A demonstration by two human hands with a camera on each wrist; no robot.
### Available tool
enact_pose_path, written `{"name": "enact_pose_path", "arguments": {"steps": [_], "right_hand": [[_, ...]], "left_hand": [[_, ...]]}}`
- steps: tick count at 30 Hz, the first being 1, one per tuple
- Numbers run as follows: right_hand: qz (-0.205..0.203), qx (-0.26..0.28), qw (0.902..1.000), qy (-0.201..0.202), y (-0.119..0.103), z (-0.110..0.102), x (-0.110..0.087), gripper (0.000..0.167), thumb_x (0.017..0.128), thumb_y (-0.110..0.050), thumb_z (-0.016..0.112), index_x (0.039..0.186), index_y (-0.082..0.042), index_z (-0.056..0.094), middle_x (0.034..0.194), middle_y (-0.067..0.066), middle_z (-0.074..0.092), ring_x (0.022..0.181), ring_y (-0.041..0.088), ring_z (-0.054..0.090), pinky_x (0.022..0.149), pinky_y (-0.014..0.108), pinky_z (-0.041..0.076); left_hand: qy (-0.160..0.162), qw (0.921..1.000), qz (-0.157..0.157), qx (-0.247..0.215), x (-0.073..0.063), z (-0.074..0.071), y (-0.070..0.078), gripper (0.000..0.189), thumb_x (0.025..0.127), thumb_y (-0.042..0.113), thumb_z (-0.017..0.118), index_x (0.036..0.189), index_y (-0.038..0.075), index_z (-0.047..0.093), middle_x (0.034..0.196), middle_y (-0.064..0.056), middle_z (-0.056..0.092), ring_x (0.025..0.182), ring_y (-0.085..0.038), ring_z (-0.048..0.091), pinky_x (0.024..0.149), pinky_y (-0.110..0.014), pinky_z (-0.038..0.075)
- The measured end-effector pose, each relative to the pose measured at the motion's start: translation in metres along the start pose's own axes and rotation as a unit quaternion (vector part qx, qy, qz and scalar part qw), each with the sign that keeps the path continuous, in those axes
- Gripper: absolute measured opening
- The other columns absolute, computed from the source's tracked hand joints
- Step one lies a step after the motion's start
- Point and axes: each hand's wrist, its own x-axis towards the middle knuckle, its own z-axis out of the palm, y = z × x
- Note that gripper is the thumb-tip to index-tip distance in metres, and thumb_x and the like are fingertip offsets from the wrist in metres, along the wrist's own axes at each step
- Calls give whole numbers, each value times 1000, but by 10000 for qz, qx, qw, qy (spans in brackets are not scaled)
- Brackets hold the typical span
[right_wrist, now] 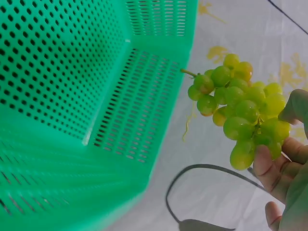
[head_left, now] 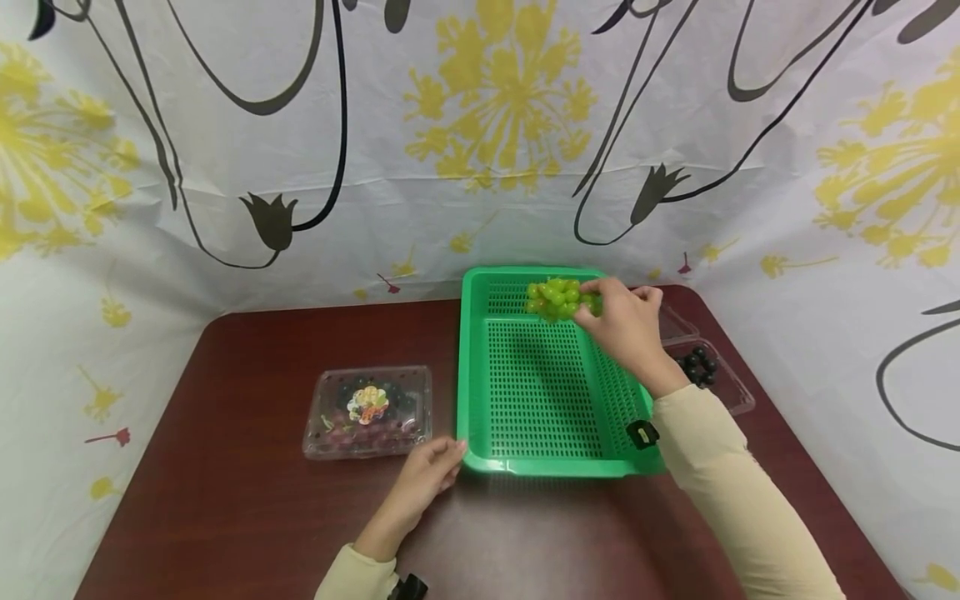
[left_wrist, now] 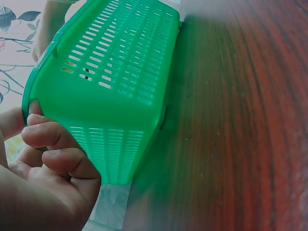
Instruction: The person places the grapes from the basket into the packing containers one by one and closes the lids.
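Observation:
My right hand [head_left: 622,325] holds a bunch of green grapes [head_left: 557,298] over the far part of a green plastic basket [head_left: 473,375]. In the right wrist view the fingers and thumb pinch one end of the bunch [right_wrist: 240,106], and its stem points toward the basket wall [right_wrist: 168,86]. At the basket's near left corner, my left hand [head_left: 425,479] pinches the rim between thumb and fingers. The left wrist view shows that hand [left_wrist: 53,168] from close by, its fingers curled at the rim of the basket [left_wrist: 96,108].
A lidded clear plastic box [head_left: 367,412] of dark and red grapes sits left of the basket. Right of it, partly behind my right arm, an opened clear box holds black grapes [head_left: 699,365]. A patterned cloth [head_left: 495,217] hangs behind the brown table [head_left: 247,500].

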Motion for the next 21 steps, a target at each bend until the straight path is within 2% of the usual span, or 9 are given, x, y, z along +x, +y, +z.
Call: {"name": "enact_pose_path", "arguments": {"steps": [2, 5, 8, 11, 17, 21], "right_hand": [[-65, -25, 9999, 98, 0, -5, -2, 29, 88, -14, 54, 115, -7, 64, 77, 10, 60, 51, 21, 41, 85, 51, 20], [-117, -24, 9997, 210, 2, -11, -6, 29, 88, -14, 54, 115, -7, 64, 83, 11, 64, 50, 22, 41, 86, 52, 19], [-131, -11, 9993, 357, 5, -19, -11, 30, 87, -13, 54, 115, -6, 64, 97, 13, 68, 58, 25, 48, 89, 54, 19], [-113, 1, 9985, 540, 12, -30, -15, 31, 85, -11, 55, 114, -4, 65, 105, 16, 69, 69, 28, 54, 92, 56, 18], [-30, -6, 9970, 767, 32, -51, -22, 29, 84, -8, 57, 112, 0, 66, 107, 23, 67, 82, 35, 59, 95, 58, 15], [115, 2, 9960, 890, 48, -61, -27, 31, 83, -6, 55, 112, 0, 66, 108, 25, 66, 85, 36, 58, 95, 56, 12]], "left_hand": [[5, 10000, 0, -12, 0, 0, 0, 31, 99, 29, 54, 82, 3, 50, 67, 2, 43, 54, -6, 34, 55, -19, 33], [37, 10000, -31, -33, 0, 1, 0, 31, 99, 29, 54, 81, 4, 50, 67, 2, 44, 53, -6, 35, 54, -19, 34], [51, 9999, -90, -74, 0, 1, -1, 31, 98, 30, 55, 82, 4, 51, 68, 2, 45, 52, -5, 37, 53, -19, 35], [23, 9999, -102, -103, 1, 0, -2, 31, 99, 31, 54, 82, 5, 51, 68, 3, 46, 51, -5, 37, 52, -19, 36], [65, 9999, -105, -116, -1, 1, 0, 31, 98, 29, 55, 84, 2, 51, 68, 3, 46, 50, -4, 38, 51, -17, 36], [75, 9999, -82, -114, -1, 1, 0, 33, 98, 29, 55, 86, -2, 51, 68, 3, 46, 50, -4, 39, 51, -18, 36]]}}
